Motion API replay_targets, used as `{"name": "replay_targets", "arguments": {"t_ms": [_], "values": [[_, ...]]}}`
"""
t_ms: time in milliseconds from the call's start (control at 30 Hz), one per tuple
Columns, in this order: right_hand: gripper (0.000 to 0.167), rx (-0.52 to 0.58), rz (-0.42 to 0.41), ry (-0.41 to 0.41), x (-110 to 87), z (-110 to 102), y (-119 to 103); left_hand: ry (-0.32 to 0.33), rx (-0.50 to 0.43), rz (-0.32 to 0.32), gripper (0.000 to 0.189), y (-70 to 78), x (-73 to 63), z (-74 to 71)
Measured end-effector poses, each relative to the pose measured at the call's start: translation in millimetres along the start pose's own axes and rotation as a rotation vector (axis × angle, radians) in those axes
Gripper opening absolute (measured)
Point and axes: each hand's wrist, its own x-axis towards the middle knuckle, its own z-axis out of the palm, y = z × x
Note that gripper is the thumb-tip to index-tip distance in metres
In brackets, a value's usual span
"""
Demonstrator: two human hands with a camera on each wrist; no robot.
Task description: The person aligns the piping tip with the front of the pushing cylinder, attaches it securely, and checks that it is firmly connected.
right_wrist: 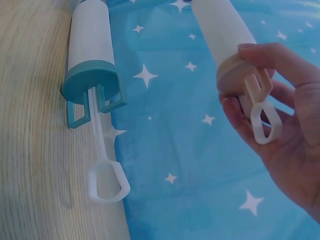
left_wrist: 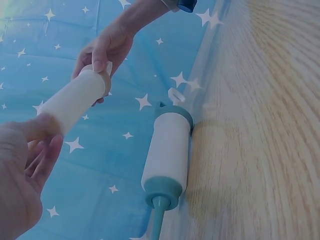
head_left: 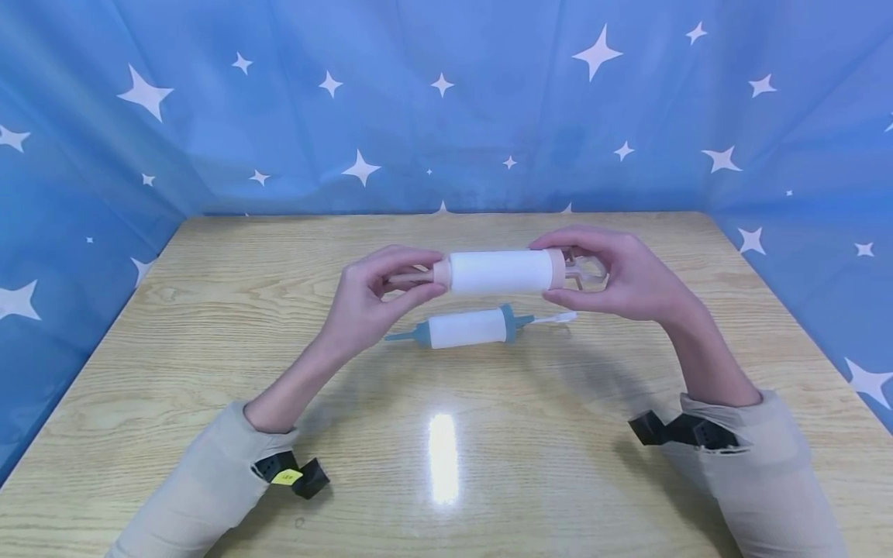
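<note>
A large syringe (head_left: 500, 271) with a white barrel and peach end caps is held level above the table by both hands. My left hand (head_left: 366, 302) pinches its nozzle-end cap between thumb and fingers, with the thin nozzle (head_left: 412, 277) running back under the palm. At the other end my right hand (head_left: 628, 275) grips the peach collar. The white plunger ring (right_wrist: 265, 122) sticks out toward that palm. Below, a second syringe (head_left: 467, 328) with a white barrel and teal ends lies on the table. Its white plunger handle (right_wrist: 109, 182) is partly drawn out.
The wooden table (head_left: 209, 325) carries a bright light reflection near its front. A blue curtain (head_left: 474, 101) with white stars hangs behind and along both sides. Dark camera mounts (head_left: 687, 431) sit on both sleeved wrists.
</note>
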Motion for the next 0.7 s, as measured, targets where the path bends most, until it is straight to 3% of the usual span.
{"name": "replay_targets", "arguments": {"t_ms": [167,433,700], "values": [[0.058,0.001,0.005,-0.001,0.1,0.4,1.1,0.011,-0.023,0.002,0.03,0.5,-0.2,-0.1],[0.058,0.015,0.01,-0.006,-0.8,0.2,0.5,0.025,-0.028,-0.05,0.025,2.0,-1.4,0.1],[0.059,0.024,-0.013,-0.001,-0.8,0.1,-1.2,0.037,-0.028,-0.156,0.021,2.6,-0.3,0.6]]}}
